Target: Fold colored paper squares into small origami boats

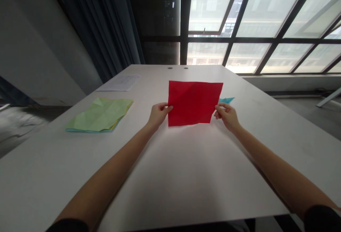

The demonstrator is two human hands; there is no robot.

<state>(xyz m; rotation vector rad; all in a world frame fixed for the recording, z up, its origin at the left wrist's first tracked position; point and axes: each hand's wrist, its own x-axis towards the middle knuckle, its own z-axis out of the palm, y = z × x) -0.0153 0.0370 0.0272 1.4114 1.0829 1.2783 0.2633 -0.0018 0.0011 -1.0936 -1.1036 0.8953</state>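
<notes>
Black sleeves [68, 226] at both lower corners, close to the near edge of the white bench [173, 175], then bare forearms [114, 175] reaching forward over it. Between the forearms, a broad open stretch of bench top running up to a red sheet of paper [195, 102]. Held upright over the middle of the bench, flat face toward the camera, lower edge slightly wavy; touching the bench or just above it, hard to tell. At the left edge of the paper, left hand [157, 114], fingers pinching it around mid-height, thumb on the near face. At the right edge, right hand [227, 116], fingers likewise gripping the paper. Just behind that edge, partly hidden, a blue paper piece [226, 100]. Well left of the left hand, a creased green sheet [99, 114] lying over yellow and light blue sheets, edges out of line. Farther off, by the left side of the bench, a white sheet with writing [119, 82]. Near the far edge, two small grey discs [169, 68]. Right of the right hand, wide room out to the right edge. Beyond, a blue curtain [98, 22] and dark-framed windows [255, 15].
</notes>
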